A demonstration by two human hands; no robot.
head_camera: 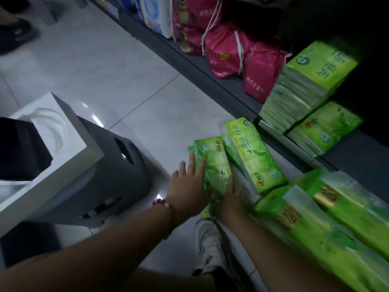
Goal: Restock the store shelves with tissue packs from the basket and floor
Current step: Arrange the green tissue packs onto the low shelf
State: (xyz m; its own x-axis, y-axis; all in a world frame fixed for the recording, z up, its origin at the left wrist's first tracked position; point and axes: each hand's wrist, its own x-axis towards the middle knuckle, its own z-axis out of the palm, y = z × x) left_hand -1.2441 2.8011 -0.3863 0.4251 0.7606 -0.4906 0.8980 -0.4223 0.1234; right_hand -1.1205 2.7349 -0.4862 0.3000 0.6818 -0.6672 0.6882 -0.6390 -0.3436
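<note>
Here both hands [207, 191] clasp one green pack [212, 163] (fingers flat).

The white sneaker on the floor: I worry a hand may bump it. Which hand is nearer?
Right. The right hand holds the green tissue pack just above the white sneaker. The left hand lies flat on the pack's left side, farther up.
</note>
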